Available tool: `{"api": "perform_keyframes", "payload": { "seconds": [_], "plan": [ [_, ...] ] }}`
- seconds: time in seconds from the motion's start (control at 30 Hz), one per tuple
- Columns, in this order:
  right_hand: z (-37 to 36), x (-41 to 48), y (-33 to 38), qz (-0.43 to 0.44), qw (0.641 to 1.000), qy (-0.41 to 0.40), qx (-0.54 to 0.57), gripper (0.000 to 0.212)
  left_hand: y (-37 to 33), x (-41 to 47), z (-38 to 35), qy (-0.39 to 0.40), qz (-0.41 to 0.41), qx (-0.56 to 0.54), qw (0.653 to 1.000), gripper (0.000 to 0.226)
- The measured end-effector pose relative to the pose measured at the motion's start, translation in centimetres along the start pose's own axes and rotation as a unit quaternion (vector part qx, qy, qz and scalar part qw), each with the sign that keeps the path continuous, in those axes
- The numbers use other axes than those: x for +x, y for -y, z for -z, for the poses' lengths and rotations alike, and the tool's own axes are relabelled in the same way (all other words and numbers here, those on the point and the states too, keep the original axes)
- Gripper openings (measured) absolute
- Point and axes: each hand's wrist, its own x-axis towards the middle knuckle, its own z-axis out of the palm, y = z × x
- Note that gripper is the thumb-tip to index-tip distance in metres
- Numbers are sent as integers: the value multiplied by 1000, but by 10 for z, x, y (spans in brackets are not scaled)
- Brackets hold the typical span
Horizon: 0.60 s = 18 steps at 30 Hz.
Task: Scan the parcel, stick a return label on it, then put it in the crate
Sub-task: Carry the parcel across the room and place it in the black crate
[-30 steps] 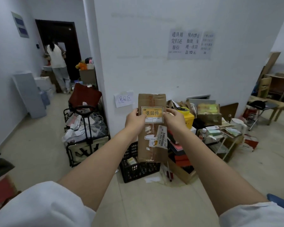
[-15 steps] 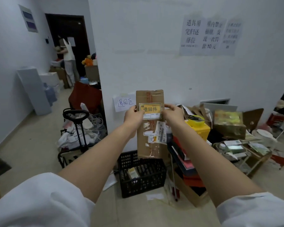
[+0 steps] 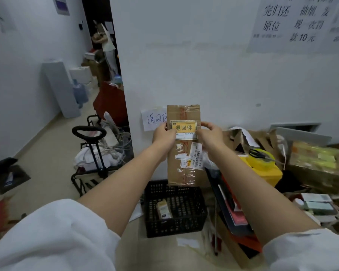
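Observation:
A tall brown cardboard parcel (image 3: pixel 184 169) is held upright in front of me, above the black plastic crate (image 3: pixel 196 218) on the floor. A yellow return label (image 3: pixel 183 128) is stuck across its upper part; a white barcode sticker sits lower on its right side. My left hand (image 3: pixel 163 134) grips the parcel's left edge with the thumb on the label. My right hand (image 3: pixel 211 136) grips the right edge at the same height. The crate holds one small box.
A white wall with a handwritten paper sign (image 3: pixel 154 120) stands right behind the parcel. A folding trolley (image 3: pixel 94 153) full of bags is at the left. Boxes, a yellow container (image 3: pixel 262 169) and clutter pile up at the right. A person stands in the far doorway.
I have moved closer to the wall and the crate. The parcel stays upright in both hands and now hangs nearer above the crate.

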Motion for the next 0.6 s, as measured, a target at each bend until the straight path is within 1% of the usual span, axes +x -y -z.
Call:
{"api": "perform_keyframes", "payload": {
  "seconds": [0.27,0.4,0.6],
  "plan": [
    [-29,103,-19,-25,999,-15,-18,35,18,104,-11,18,26,1,1000,22],
    [-57,163,-21,-30,998,-32,-48,35,29,172,-13,16,42,5,999,28],
    [-104,249,-36,-57,992,-63,-90,38,52,268,-12,28,84,18,996,26]
  ]
}}
